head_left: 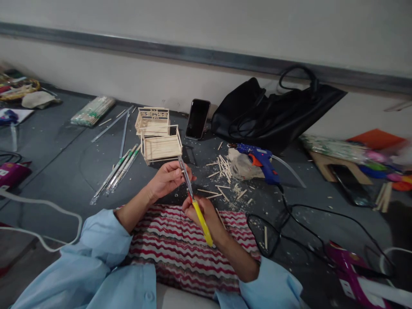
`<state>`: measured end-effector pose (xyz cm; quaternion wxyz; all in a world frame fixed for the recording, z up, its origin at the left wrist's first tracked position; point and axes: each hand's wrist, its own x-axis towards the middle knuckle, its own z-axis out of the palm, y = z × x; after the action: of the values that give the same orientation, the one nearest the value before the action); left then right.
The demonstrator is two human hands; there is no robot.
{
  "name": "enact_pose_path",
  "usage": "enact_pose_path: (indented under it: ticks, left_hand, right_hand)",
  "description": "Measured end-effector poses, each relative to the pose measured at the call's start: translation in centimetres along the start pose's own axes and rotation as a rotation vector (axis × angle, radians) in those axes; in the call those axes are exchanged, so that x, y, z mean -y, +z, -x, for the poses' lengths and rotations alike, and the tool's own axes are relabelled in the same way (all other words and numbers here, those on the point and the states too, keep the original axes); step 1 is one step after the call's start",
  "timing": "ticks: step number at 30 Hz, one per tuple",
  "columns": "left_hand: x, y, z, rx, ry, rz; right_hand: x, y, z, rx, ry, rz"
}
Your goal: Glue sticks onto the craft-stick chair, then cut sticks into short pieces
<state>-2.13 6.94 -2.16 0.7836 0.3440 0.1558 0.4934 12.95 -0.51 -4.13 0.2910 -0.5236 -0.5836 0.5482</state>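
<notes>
In my right hand [205, 213] is a yellow-handled cutting tool [201, 221] with a long silver metal front and a bit of red near the handle. Its exact kind is hard to make out. The metal end points up and away, reaching my left hand [169, 177]. My left thumb and fingers are pinched together at the metal end, on what looks like a short thin wooden stick, mostly hidden. Just beyond stands a small model bench made of sticks [162, 148], with a second stick model [152, 121] behind it.
A blue glue gun [262, 161] rests on a crumpled plastic-covered lump, its black cord [309, 206] looping right. Cut sticks [224, 168] and shavings lie nearby. A phone [197, 119] leans by a black bag [267, 116]. Wrapped sticks [117, 169] lie left; a striped cloth [189, 253] covers my lap.
</notes>
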Motion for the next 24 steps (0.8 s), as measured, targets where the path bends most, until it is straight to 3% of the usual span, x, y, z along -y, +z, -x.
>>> enact_pose_path:
  ticks: [8,17,24]
  left_hand:
    - [0.0,0.1,0.1,0.016,-0.006,-0.019]
    - [0.0,0.1,0.0,0.015,-0.003,-0.042]
    - [0.1,-0.1,0.0,0.031,-0.002,-0.023]
  right_hand:
    - [-0.1,0.3,0.0,-0.003,0.020,-0.020]
    - [2.2,-0.2,0.8,-0.030,0.030,0.085]
    - [2.1,-0.2,0.8,-0.038,0.056,0.098]
